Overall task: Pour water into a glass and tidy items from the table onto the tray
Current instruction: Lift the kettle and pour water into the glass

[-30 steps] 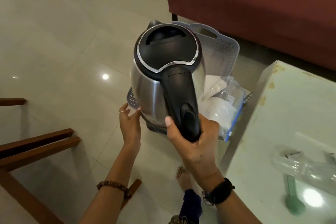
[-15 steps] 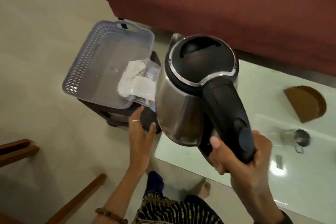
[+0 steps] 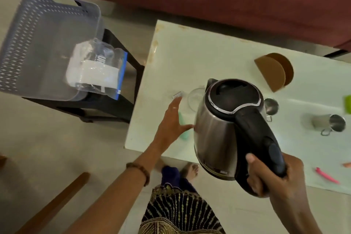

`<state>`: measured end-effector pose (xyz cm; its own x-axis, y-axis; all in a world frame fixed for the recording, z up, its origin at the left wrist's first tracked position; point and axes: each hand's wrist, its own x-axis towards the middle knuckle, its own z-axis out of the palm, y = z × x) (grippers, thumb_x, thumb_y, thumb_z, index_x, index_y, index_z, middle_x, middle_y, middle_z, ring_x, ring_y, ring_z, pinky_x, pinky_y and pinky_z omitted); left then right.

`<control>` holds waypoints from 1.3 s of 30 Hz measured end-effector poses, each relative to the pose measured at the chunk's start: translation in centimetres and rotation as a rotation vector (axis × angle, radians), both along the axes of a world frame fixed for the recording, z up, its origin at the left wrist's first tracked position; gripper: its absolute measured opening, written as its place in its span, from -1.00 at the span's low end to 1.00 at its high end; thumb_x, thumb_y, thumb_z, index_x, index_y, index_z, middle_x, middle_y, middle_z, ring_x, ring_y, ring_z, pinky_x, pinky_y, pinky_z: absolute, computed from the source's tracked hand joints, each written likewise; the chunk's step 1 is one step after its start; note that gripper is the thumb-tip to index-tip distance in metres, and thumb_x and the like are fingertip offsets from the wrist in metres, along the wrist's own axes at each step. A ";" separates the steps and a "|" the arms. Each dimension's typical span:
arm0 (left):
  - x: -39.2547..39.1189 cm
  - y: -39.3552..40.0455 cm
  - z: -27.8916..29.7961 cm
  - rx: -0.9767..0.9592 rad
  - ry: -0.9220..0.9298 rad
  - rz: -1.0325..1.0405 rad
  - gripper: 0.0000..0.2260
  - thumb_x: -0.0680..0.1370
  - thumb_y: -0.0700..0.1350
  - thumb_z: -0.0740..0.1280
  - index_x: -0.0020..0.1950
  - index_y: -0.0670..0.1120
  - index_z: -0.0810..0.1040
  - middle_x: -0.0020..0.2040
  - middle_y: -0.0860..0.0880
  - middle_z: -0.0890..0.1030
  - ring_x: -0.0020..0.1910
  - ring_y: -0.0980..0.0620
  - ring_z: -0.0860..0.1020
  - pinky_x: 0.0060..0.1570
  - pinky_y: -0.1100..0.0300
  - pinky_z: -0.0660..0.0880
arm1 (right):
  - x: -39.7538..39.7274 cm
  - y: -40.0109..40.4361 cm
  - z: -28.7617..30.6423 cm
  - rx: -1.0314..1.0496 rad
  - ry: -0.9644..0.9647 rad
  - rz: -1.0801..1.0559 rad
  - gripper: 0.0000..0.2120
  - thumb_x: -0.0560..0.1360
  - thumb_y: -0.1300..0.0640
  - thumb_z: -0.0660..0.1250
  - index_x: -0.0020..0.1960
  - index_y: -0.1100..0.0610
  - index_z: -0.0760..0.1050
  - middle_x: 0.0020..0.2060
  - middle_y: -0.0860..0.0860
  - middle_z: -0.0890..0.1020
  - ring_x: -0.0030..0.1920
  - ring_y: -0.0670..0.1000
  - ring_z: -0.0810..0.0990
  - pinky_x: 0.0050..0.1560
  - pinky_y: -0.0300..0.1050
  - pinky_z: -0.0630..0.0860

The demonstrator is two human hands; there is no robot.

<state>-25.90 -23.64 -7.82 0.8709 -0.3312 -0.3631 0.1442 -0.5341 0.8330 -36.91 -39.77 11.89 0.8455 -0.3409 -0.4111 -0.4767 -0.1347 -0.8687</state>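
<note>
Over the near left part of the white table (image 3: 190, 59), your right hand (image 3: 273, 178) held the kettle (image 3: 218, 131) by its black handle, fingers curled round the grip from below and the thumb laid up along its side. You kept the kettle in the air, tipped slightly, with its spout towards the far side and its black lid closed. Your forearm came in from the lower right corner.

Your left hand (image 3: 171, 121) reached forward over the table edge with the fingers straight and loosely spread, holding nothing; the thumb pointed towards the kettle's steel wall, and I could not tell whether it touched. A ring sat on one finger and a beaded bracelet (image 3: 140, 173) on the wrist.

The glass (image 3: 194, 99) stood on the table just beyond the kettle's body, partly hidden by it, near your left fingertips. A small label (image 3: 177, 94) lay beside it, its print too small to read. The grey tray (image 3: 47, 43) rested on a dark stool left of the table, with a clear plastic bag (image 3: 98, 70) in it; the dark lettering on the bag was blurred and unreadable. Two steel cups (image 3: 330, 124) lay further right on the table.
</note>
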 end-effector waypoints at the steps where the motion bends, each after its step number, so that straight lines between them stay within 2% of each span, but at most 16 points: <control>1: 0.6 -0.4 -0.3 0.003 -0.002 -0.016 -0.10 0.34 0.01 0.50 0.50 -0.06 0.02 0.52 -0.03 0.12 0.48 0.03 0.11 0.31 0.39 0.03 | 0.0 -0.4 -0.1 0.001 0.020 0.009 -0.74 0.22 0.02 0.40 -0.59 0.04 0.45 -0.73 0.05 0.35 -0.69 -0.06 0.30 -0.56 -0.40 0.30; 3: 1.7 -1.4 -0.9 0.023 -0.007 -0.047 -0.03 0.31 0.02 0.52 0.51 -0.10 -0.03 0.53 -0.08 0.08 0.49 -0.01 0.07 0.32 0.34 -0.01 | 0.1 -1.0 -0.3 -0.005 0.055 0.037 -0.70 0.28 0.07 0.35 -0.60 0.05 0.43 -0.73 0.06 0.34 -0.69 -0.05 0.29 -0.60 -0.36 0.28; 5: 2.7 -2.4 -1.4 0.027 -0.013 -0.096 -0.01 0.31 0.02 0.52 0.51 -0.12 -0.07 0.54 -0.10 0.05 0.49 -0.03 0.05 0.33 0.29 -0.01 | 0.4 -1.5 -0.6 -0.038 0.082 0.068 -0.64 0.32 0.06 0.39 -0.61 0.03 0.42 -0.73 0.06 0.37 -0.70 -0.06 0.33 -0.62 -0.31 0.31; 7: 3.7 -3.3 -1.7 0.030 0.005 -0.127 -0.04 0.34 0.03 0.49 0.51 -0.12 -0.08 0.53 -0.10 0.05 0.49 -0.05 0.08 0.38 0.16 0.05 | 0.8 -1.9 -1.1 -0.083 0.098 0.111 -0.55 0.40 0.11 0.45 -0.63 0.00 0.41 -0.72 0.03 0.40 -0.68 -0.10 0.37 -0.58 -0.31 0.37; 9: 4.4 -3.9 -1.9 0.052 0.029 -0.142 -0.10 0.37 0.05 0.44 0.51 -0.11 -0.05 0.53 -0.10 0.09 0.48 -0.07 0.11 0.42 -0.04 0.13 | 1.2 -2.0 -1.4 -0.105 0.119 0.132 -0.55 0.41 0.12 0.40 -0.63 -0.03 0.42 -0.72 0.01 0.42 -0.67 -0.13 0.39 -0.54 -0.33 0.41; 11: 4.8 -3.9 -2.2 0.091 0.037 -0.150 -0.10 0.33 0.13 0.40 0.51 -0.10 0.01 0.50 -0.10 0.18 0.47 -0.07 0.17 0.40 -0.11 0.20 | 1.7 -2.2 -1.6 -0.093 0.147 0.124 -0.56 0.41 0.09 0.37 -0.63 -0.01 0.39 -0.72 0.02 0.42 -0.67 -0.10 0.39 -0.54 -0.32 0.41; 15: 5.1 -3.8 -2.5 0.117 0.038 -0.136 -0.14 0.29 0.18 0.39 0.48 -0.07 0.12 0.47 -0.07 0.26 0.44 -0.03 0.23 0.39 -0.06 0.23 | 2.8 -2.4 -1.8 -0.081 0.192 0.143 -0.55 0.43 0.09 0.36 -0.60 -0.02 0.36 -0.73 0.00 0.41 -0.69 -0.07 0.39 -0.56 -0.32 0.44; 19: 5.0 -3.7 -2.7 0.065 0.003 -0.102 -0.29 0.39 -0.03 0.42 0.46 -0.10 0.19 0.43 -0.08 0.34 0.41 -0.04 0.29 0.31 0.18 0.19 | 3.7 -2.2 -2.2 -0.171 0.235 0.224 -0.57 0.39 0.00 0.35 -0.61 -0.02 0.35 -0.73 -0.05 0.42 -0.67 -0.14 0.40 -0.50 -0.31 0.45; 21: 5.0 -3.7 -2.6 0.060 0.007 -0.087 -0.31 0.38 -0.03 0.43 0.44 -0.08 0.22 0.40 -0.05 0.38 0.39 -0.02 0.32 0.27 0.24 0.19 | 4.1 -2.1 -2.2 -0.183 0.252 0.242 -0.61 0.38 -0.03 0.34 -0.58 0.00 0.35 -0.73 -0.06 0.43 -0.67 -0.15 0.40 -0.51 -0.35 0.44; 23: 5.1 -3.7 -2.6 0.048 0.020 -0.080 -0.27 0.32 0.02 0.43 0.43 -0.06 0.25 0.39 -0.02 0.39 0.38 0.02 0.33 0.26 0.25 0.19 | 4.5 -2.0 -2.0 -0.149 0.271 0.231 -0.59 0.39 -0.02 0.33 -0.59 0.02 0.35 -0.74 -0.05 0.41 -0.69 -0.15 0.37 -0.53 -0.37 0.42; 28: 5.3 -3.7 -2.4 0.027 0.032 -0.088 -0.23 0.27 0.00 0.52 0.41 -0.01 0.28 0.37 0.03 0.41 0.36 0.04 0.35 0.21 0.28 0.21 | 5.0 -2.2 -2.0 -0.103 0.312 0.242 -0.58 0.46 0.09 0.33 -0.55 0.12 0.37 -0.73 -0.02 0.40 -0.69 -0.09 0.36 -0.56 -0.34 0.42; 32: 5.1 -3.9 -1.9 0.005 0.056 -0.075 -0.14 0.14 0.21 0.37 0.40 -0.01 0.28 0.36 0.05 0.42 0.31 0.08 0.37 0.23 0.21 0.27 | 5.1 -2.1 -2.2 -0.121 0.318 0.241 -0.59 0.46 0.09 0.33 -0.54 0.12 0.38 -0.74 -0.01 0.40 -0.70 -0.10 0.36 -0.57 -0.40 0.39; 39: 5.3 -3.8 -2.2 0.029 0.070 -0.102 -0.15 0.15 0.17 0.40 0.42 0.02 0.24 0.38 0.06 0.39 0.35 0.03 0.35 0.32 0.10 0.29 | 5.6 -2.1 -2.5 -0.136 0.303 0.288 -0.57 0.43 0.07 0.32 -0.52 0.29 0.38 -0.71 0.04 0.41 -0.68 -0.03 0.35 -0.55 -0.37 0.39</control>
<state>-20.61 -27.39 -10.00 0.8054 -0.4053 -0.4326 0.1448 -0.5731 0.8066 -31.31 -41.92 9.41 0.7624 -0.1768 -0.6225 -0.6330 -0.4032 -0.6608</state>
